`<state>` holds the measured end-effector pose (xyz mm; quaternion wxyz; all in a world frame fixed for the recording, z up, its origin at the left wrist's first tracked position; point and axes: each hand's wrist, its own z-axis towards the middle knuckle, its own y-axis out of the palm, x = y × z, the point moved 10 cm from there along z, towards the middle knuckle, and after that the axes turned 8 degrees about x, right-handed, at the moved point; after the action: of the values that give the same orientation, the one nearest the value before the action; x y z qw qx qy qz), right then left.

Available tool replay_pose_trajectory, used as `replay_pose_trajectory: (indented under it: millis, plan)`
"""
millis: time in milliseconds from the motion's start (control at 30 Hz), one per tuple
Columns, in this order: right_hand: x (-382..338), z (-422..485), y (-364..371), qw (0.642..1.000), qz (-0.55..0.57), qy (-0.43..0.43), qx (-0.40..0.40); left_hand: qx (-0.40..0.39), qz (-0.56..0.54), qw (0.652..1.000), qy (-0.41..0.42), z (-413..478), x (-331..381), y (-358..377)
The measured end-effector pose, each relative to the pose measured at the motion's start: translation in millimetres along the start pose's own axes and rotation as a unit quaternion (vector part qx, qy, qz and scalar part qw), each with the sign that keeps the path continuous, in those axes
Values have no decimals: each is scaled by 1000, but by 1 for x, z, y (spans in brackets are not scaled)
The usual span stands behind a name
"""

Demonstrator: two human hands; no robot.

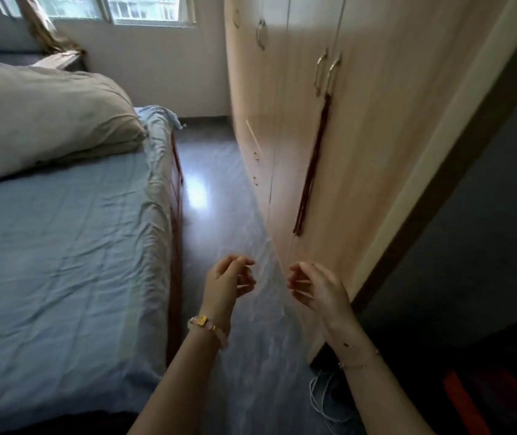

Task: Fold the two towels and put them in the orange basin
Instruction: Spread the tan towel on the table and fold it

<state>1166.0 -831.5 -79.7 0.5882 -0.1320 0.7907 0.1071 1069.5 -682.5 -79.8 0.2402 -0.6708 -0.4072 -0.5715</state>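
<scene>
**Hands empty over floor, towels and basin out of frame**

While both hands hover over the floor point(219, 171), neither one grips anything. Left hand point(227, 282): fingers loosely curled, spread apart, nothing between them; beaded bracelet point(208, 326) with gold charm on its wrist. Right hand point(315, 285): same, fingers half curled and empty, thin chain point(359, 361) on its wrist. Palms face each other, close but apart. Towels and orange basin: can't find either in this view. Orange-red thing point(467, 400) at bottom right, dark and blurred, can't tell what it is. Bed point(62, 246) on the left, wrinkled blue sheet, beige duvet point(47, 120) bunched at far end. Light wood wardrobe point(360, 136) on the right, doors shut, dark red tassel point(312, 164) hanging from a handle. White cord point(321, 400) lies on floor near right forearm.
</scene>
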Motion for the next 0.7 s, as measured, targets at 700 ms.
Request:
replay_pose_trajectory:
  millis: [700]
  plan:
    - [-38,181,176,989,16,16,-145,175,-58,983,19,187,48,-76]
